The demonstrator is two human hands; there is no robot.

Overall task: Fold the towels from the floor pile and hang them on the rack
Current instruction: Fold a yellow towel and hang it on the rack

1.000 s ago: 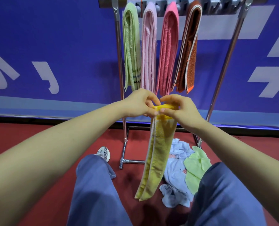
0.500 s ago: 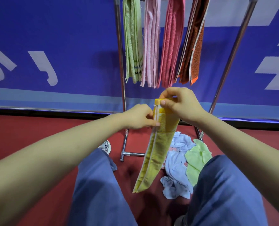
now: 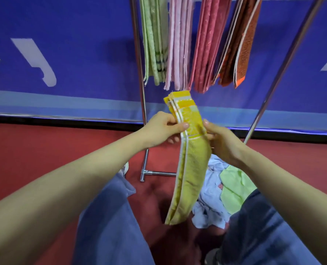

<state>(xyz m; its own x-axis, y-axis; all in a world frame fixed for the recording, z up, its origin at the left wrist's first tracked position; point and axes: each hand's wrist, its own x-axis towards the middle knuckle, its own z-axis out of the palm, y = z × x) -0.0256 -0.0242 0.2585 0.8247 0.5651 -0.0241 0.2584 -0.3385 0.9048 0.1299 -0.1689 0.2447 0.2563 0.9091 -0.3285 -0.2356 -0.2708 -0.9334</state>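
The folded yellow towel is hanging as a long narrow strip in front of the person, held in the air between the two hands. Its white-banded upper end is sticking up above them, and its lower end is dangling over the red floor between the knees. The left hand is pinching the towel's layered left edge, its grip clamped on the cloth with the thumb lying across the front and the fingers curled behind. The right hand is gripping the right edge at about the same height, with the thumb tip showing at the edge and the fingers wrapping behind the towel.

Just behind the strip, the floor pile is lying at the rack's foot: a crumpled light blue towel with a light green towel resting partly on it. The metal rack is standing beyond the hands, its base bar resting on the floor. Four folded towels are hanging from it side by side: a green towel, a pink towel, a rose towel and a brown towel with orange corners. Their lower ends are hanging just above the yellow towel's top. A blue banner with white shapes is covering the wall behind. The person's blue trousers are filling the bottom of the view.
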